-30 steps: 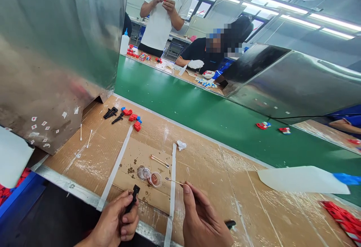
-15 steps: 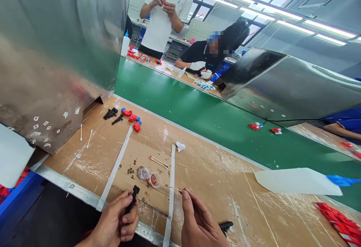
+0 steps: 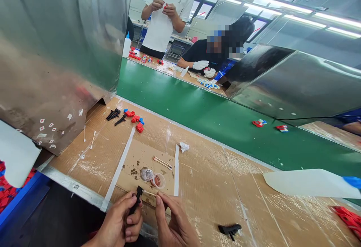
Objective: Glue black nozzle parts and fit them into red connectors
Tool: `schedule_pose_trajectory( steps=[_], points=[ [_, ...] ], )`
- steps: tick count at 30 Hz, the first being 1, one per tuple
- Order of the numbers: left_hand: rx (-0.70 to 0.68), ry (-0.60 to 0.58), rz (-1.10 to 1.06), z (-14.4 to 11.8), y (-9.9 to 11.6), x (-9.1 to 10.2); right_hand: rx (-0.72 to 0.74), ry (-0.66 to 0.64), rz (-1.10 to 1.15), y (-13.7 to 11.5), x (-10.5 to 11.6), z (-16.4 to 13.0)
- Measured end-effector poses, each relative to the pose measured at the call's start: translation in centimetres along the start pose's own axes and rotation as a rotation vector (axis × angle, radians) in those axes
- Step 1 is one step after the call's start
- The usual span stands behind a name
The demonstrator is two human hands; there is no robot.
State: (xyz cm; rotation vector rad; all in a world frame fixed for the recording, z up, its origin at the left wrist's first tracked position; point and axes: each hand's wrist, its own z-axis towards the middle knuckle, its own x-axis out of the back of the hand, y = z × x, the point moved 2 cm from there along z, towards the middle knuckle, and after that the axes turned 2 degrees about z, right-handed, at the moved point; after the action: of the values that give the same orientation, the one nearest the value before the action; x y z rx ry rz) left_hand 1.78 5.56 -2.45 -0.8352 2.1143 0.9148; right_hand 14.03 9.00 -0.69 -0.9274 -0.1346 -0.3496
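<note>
Black plastic part (image 3: 138,198) stood upright in the left hand (image 3: 120,224), fingers clamped on its lower end, low at the near edge of the cardboard-covered bench (image 3: 225,187). The right hand (image 3: 175,226) pinched a cotton swab (image 3: 149,193) between thumb and fingers, its tip touching the part's top. Judging by this, the step in hand was dabbing the part; steadiness of both hands mattered most. Both wrists sat close together, palms turned inward. Just beyond lay two small clear cups (image 3: 153,177), more swabs (image 3: 162,162), and another black part (image 3: 230,229) to the right.
</note>
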Motion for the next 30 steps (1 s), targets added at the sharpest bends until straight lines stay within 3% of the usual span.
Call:
schedule_pose_trajectory(
  steps=[6,19,30],
  points=[
    [0.016,0.009,0.002,0.11,0.12,-0.04,0.014,-0.063,0.01,-0.01,-0.27,0.04],
    [0.02,0.012,-0.019,0.21,0.12,0.05,0.046,-0.073,-0.009,-0.27,-0.35,0.14],
    [0.019,0.016,-0.013,0.28,-0.14,0.3,0.142,0.004,-0.134,-0.83,-0.23,0.42]
  ],
)
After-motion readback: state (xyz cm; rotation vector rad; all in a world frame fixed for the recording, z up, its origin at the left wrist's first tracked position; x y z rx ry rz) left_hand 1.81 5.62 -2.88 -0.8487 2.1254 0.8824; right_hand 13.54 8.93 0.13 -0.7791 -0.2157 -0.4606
